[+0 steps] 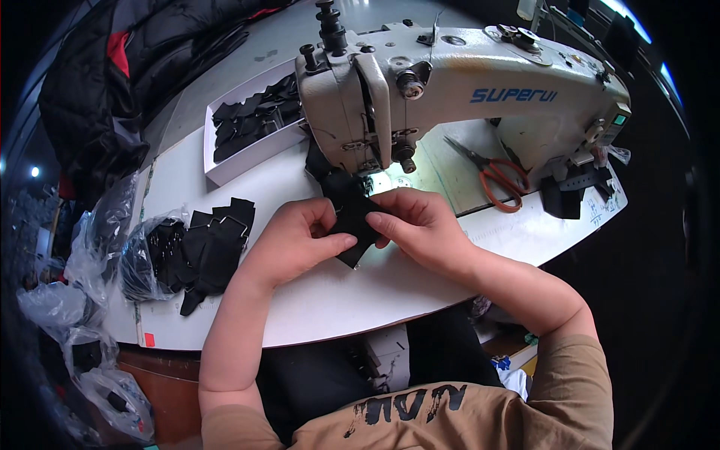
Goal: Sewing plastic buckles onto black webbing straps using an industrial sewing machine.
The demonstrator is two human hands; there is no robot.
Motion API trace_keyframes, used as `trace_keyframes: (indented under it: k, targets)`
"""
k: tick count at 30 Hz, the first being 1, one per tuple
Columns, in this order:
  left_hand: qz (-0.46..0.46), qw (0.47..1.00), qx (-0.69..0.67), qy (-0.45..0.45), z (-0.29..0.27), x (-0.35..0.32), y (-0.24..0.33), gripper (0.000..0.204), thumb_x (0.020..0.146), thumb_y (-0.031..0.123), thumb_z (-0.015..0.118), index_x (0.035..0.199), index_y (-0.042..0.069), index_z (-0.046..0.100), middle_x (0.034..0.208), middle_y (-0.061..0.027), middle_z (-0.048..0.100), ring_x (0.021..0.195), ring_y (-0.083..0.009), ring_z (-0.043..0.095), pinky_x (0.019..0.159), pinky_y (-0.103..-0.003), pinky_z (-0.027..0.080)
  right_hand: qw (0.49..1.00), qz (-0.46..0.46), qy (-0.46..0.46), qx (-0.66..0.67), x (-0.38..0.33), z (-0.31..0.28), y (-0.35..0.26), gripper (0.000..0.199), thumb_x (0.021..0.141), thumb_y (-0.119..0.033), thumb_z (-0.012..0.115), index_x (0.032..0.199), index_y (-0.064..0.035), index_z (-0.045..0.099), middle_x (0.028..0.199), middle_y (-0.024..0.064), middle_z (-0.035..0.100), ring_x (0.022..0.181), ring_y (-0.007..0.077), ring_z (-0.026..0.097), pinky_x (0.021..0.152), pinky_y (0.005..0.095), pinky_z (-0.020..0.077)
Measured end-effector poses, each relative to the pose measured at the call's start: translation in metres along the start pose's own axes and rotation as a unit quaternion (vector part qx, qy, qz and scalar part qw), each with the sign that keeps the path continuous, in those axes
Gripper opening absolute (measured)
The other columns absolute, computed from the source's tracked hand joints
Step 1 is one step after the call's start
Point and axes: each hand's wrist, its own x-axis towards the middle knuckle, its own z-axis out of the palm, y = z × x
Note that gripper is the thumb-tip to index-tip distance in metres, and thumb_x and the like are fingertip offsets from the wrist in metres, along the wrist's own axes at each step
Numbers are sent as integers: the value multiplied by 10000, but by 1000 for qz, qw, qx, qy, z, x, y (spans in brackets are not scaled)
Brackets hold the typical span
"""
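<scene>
Fingers of left hand [300,236] and right hand [416,221] pinch black fabric piece [351,214] beside sewing machine [450,90].

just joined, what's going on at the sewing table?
A person is holding a small black fabric piece with both hands, left hand and right hand, right in front of the needle of a sewing machine. A pile of black pieces lies to the left; red-handled scissors lie by the machine.

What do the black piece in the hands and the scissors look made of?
Black piece: likely woven fabric or webbing, matte and limp, folding between the fingers. Scissors: grey metal blades, orange-red handles that look like plastic or a coating.
</scene>
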Motion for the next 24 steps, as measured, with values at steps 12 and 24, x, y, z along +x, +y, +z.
trace_keyframes:
  k: [12,24]
  targets:
    - [43,996,-6,72,8,10,-9,123,929,29,665,1034,13,603,956,-47,684,920,-135,652,839,-271,504,976,-2,68,-205,1,-2,0,211,966,-162,687,1011,40,724,786,30,696,684,91,621,620,259,491]
    - [207,903,319,200,37,38,-25,76,899,169,674,913,95,680,918,-99,684,885,-308,675,796,-450,498,880,-28,112,-462,5,1,4,208,853,-195,738,767,-13,687,688,123,655,604,274,631,579,383,479]
